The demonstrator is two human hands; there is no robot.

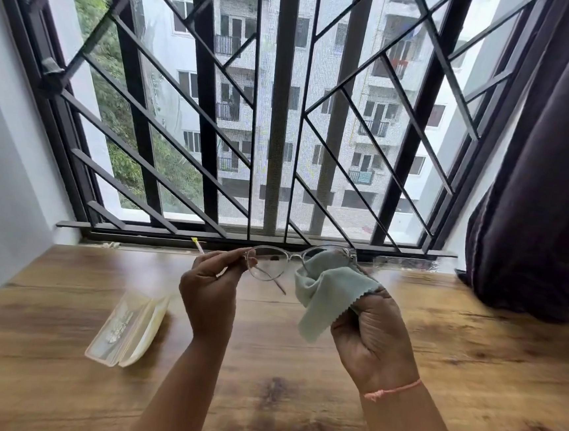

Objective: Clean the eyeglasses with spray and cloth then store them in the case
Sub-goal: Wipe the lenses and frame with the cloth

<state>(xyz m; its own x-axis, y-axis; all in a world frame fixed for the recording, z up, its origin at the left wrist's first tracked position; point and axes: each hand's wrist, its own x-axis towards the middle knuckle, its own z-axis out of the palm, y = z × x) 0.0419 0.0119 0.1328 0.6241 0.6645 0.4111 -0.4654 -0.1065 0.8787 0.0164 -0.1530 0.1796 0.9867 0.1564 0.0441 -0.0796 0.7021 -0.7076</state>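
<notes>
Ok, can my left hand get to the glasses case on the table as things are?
Probably yes. The case lies open on the table just left of the left hand, with bare wood between them. That hand is pinching the eyeglasses frame, though, so it would arrive with them.

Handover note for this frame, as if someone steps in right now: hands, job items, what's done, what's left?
Left hand: pinches the eyeglasses at the outer edge of one lens, held above the table.
Right hand: grips the cloth, which covers the other lens.
Case: lies open on the table, left of the hands, with no glasses in it.
Spray: not in view, so I cannot tell whether spraying is done.
Left: finish wiping both lenses, put the glasses in the case, close it.
</notes>
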